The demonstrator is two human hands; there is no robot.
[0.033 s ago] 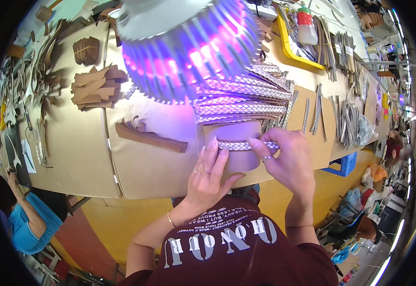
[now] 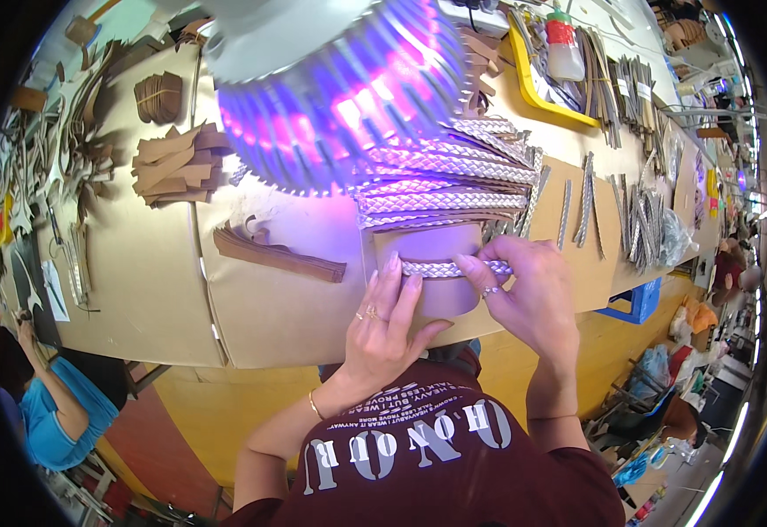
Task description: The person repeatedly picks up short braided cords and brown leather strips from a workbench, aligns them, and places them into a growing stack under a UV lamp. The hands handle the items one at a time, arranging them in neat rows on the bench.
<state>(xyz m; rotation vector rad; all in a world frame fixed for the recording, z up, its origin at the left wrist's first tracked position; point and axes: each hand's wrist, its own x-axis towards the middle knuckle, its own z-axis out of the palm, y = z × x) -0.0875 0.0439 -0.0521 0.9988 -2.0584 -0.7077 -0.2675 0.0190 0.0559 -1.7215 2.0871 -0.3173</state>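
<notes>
Our left hand (image 2: 381, 332) lays its fingertips on the left end of a silvery braided strip (image 2: 440, 269), its grip loose and unclosed. Our right hand (image 2: 534, 288) has its grip pinched on the strip's right end. The strip lies crosswise over a round-edged brown panel (image 2: 450, 300) near the front edge of the bench (image 2: 278, 321), just below a pile of braided strips (image 2: 462, 202).

Farther back, we see a yellow tray (image 2: 528, 92) bearing narrow strips and, seemingly, a white bottle (image 2: 566, 63) with a red band and green cap; we cannot tell its fill. At right, a clear plastic bag (image 2: 677, 240) lies beside grey strips (image 2: 642, 230); below the bench edge sits a blue crate (image 2: 640, 301), its contents hidden from us.
</notes>
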